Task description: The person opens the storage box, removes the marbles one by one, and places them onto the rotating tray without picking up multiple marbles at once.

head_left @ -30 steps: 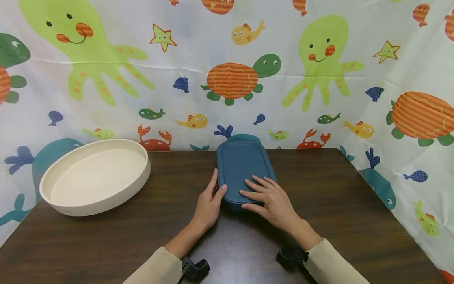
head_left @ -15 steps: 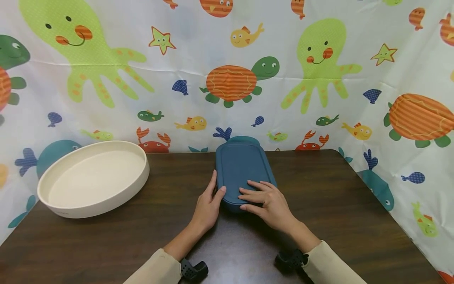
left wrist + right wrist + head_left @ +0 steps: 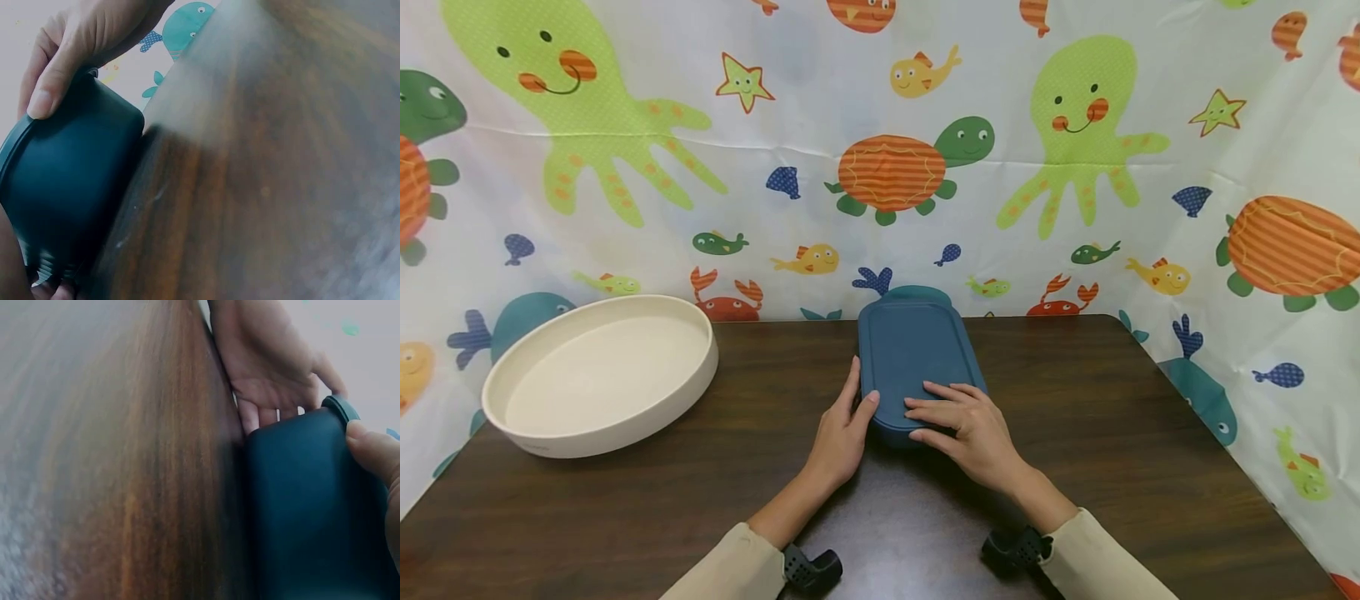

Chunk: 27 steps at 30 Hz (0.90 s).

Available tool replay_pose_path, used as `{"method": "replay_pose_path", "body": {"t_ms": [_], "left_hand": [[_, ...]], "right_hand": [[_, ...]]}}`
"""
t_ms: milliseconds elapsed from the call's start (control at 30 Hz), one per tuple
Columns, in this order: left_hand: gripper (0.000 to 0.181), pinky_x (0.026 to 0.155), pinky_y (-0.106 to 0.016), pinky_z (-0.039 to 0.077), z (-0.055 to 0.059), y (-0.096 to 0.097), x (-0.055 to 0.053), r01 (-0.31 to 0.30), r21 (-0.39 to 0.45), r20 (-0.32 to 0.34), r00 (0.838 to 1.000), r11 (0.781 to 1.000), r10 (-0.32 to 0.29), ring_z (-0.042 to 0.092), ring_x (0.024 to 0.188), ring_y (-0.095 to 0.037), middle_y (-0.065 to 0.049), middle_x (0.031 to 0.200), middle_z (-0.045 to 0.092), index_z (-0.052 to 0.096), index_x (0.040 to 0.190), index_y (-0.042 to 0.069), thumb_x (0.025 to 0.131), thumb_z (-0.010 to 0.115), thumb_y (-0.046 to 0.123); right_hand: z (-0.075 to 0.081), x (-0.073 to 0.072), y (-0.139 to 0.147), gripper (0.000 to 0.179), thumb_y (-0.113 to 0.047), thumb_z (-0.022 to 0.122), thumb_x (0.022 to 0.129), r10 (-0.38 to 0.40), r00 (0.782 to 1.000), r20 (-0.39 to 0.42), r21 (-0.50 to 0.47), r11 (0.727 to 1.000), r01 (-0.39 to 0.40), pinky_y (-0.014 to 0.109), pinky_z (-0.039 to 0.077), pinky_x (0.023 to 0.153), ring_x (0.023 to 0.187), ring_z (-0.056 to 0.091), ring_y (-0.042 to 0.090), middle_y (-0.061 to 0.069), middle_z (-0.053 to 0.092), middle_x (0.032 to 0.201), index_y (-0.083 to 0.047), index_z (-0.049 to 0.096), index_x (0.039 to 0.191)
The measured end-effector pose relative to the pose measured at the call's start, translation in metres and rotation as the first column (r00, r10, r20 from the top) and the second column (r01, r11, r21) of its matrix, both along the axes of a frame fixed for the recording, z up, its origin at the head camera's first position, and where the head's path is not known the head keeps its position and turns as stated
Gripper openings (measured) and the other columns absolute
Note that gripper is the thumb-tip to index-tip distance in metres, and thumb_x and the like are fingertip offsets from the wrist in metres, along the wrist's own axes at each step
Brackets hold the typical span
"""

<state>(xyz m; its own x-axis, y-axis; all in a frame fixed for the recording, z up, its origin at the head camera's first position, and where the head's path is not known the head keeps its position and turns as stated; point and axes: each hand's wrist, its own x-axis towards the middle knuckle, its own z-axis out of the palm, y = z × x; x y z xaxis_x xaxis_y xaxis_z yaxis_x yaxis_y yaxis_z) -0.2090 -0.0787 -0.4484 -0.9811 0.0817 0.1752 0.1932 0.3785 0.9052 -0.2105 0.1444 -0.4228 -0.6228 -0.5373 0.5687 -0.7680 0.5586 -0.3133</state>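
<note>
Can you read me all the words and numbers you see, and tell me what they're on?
There are no words, numbers or brands I can read.
Tray: a tiny faint mark on its outer side, too small to read.
Box: no writing that I can see.
Cloth: just pictures, like turtles, crabs and stars, no letters.

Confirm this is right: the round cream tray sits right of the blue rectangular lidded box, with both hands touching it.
One thing is wrong: in the head view, the round cream tray sits left of the blue box. The left hand and right hand do touch it.
</note>
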Motion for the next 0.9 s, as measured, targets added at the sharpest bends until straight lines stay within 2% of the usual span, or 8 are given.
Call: {"method": "replay_pose_path", "body": {"t_ms": [300, 600, 700, 900], "left_hand": [[0.067, 0.121, -0.054, 0.032, 0.0008, -0.0004, 0.0003, -0.015, -0.024, -0.014, 1.0, 1.0, 0.015, 0.035, 0.151, -0.03, -0.008, 0.165, 0.031, 0.019, 0.162, 0.015, 0.107, 0.039, 0.046], [0.056, 0.124, -0.052, 0.028, 0.0005, -0.0035, -0.0011, 0.008, -0.038, -0.077, 0.997, 0.999, -0.011, 0.032, 0.152, -0.028, -0.006, 0.165, 0.032, 0.026, 0.16, 0.011, 0.111, 0.021, 0.038], [0.055, 0.123, -0.052, 0.031, 0.001, -0.0034, -0.0011, -0.002, -0.051, -0.066, 0.998, 0.999, -0.001, 0.034, 0.151, -0.029, -0.007, 0.164, 0.033, 0.026, 0.16, 0.011, 0.111, 0.022, 0.035], [0.053, 0.117, -0.054, 0.038, 0.0029, -0.0019, -0.0013, -0.036, -0.036, -0.012, 0.999, 0.999, 0.036, 0.042, 0.146, -0.028, -0.007, 0.16, 0.04, 0.031, 0.159, 0.018, 0.109, 0.034, 0.034]], "right_hand": [[-0.0013, -0.0006, -0.0019, 0.034, -0.027, 0.077, 0.084, 0.005, 0.999, -0.034, -0.021, 1.0, -0.006, 0.048, 0.046, 0.109, 0.127, 0.065, 0.023, -0.005, 0.075, 0.123, -0.02, 0.078, 0.117], [0.0018, -0.0008, -0.0015, 0.034, -0.02, 0.079, 0.082, 0.021, 1.0, 0.001, -0.112, 0.994, -0.021, 0.053, 0.047, 0.107, 0.127, 0.065, 0.026, -0.002, 0.075, 0.123, -0.017, 0.078, 0.116], [0.0031, -0.0008, -0.0002, 0.035, -0.017, 0.08, 0.081, 0.03, 0.999, -0.01, -0.127, 0.991, -0.031, 0.053, 0.047, 0.106, 0.126, 0.065, 0.027, 0.0, 0.075, 0.122, -0.015, 0.078, 0.116], [0.0085, -0.0001, 0.0035, 0.038, -0.012, 0.08, 0.08, 0.035, 0.997, -0.075, -0.156, 0.987, -0.046, 0.054, 0.049, 0.106, 0.124, 0.067, 0.029, 0.005, 0.075, 0.122, -0.01, 0.076, 0.118]]}}
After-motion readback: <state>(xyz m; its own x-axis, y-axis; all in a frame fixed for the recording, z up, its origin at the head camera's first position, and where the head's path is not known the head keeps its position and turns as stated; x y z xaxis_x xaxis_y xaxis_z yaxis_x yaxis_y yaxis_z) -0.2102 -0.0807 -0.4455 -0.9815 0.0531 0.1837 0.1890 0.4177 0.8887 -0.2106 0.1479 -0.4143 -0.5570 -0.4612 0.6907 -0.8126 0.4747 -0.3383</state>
